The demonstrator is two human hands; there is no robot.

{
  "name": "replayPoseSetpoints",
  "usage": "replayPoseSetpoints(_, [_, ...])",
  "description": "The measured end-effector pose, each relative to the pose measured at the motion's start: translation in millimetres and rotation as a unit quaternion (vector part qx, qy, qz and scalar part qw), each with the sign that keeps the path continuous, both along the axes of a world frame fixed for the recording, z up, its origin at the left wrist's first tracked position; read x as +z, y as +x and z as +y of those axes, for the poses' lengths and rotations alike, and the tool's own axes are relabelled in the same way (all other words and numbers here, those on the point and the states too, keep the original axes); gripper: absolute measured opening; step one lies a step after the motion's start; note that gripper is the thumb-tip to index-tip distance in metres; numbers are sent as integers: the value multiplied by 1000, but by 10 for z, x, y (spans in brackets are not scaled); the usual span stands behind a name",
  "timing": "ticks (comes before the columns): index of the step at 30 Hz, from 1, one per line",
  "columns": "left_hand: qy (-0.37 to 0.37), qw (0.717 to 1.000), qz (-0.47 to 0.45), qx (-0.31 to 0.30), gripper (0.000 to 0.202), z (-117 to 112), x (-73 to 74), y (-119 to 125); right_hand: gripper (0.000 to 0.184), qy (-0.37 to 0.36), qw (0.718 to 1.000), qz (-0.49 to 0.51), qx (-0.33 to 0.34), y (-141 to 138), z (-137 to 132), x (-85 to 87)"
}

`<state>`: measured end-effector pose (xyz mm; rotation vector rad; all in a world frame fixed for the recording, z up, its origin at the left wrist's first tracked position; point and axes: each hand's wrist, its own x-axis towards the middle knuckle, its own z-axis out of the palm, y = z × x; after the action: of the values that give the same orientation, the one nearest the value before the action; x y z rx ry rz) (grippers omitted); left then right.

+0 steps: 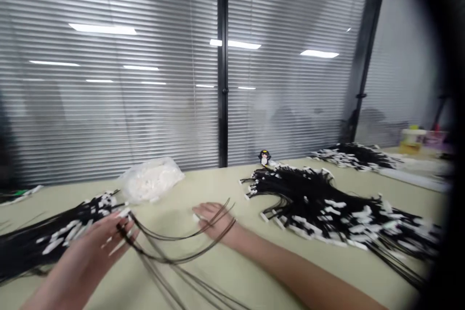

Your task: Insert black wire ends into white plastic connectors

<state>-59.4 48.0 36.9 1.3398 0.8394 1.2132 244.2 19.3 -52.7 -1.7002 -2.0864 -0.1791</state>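
My left hand is closed around several thin black cables near their white ends, just above the table. From there the cables droop and loop to the right, some running down past the bottom edge of the view. My right hand rests low over the table with its fingers bent together, and a small white piece shows at the fingertips. Loose cable ends cross in front of its wrist. Whether that white piece is joined to a cable is too blurred to tell.
A pile of black cables with white ends spreads on the right, another lies at left. Behind stand a clear bag of white pieces and a small penguin figure. A further cable pile lies far right, before blinds.
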Motion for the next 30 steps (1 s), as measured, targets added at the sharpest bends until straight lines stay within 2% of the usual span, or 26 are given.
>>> replayPoseSetpoints(2, [-91, 996, -24, -2, 21, -69, -296, -139, 38, 4, 1000, 6, 17, 24, 28, -38])
replayPoseSetpoints(3, [-146, 988, -40, -16, 20, -94, -377, -170, 37, 6, 1000, 8, 22, 39, 37, -50])
replayPoseSetpoints(5, [-217, 974, -53, -48, 22, -117, -443, -166, 38, 10, 1000, 15, 22, 74, 46, -61])
replayPoseSetpoints(6, [-230, 970, -60, -58, 22, -119, -449, -143, 39, 12, 1000, 19, 19, 91, 47, -61])
replayPoseSetpoints(8, [-210, 974, -73, -49, 19, -119, -446, -85, 38, 15, 999, 32, 9, 121, 45, -56])
replayPoseSetpoints(11, [-193, 975, -82, -68, 15, -138, -468, -40, 33, 21, 998, 66, -8, 152, 36, -49])
replayPoseSetpoints(17, [-198, 973, -86, -81, 12, -181, -534, -129, 24, 38, 982, 179, -52, 248, 20, -36])
replayPoseSetpoints(23, [-202, 974, -47, -87, 22, -235, -450, -126, 39, 74, 928, 347, -112, 422, 80, -113])
replayPoseSetpoints(30, [-222, 970, -53, -86, 15, -269, -423, -99, 57, 42, 866, 490, -87, 517, 148, -186])
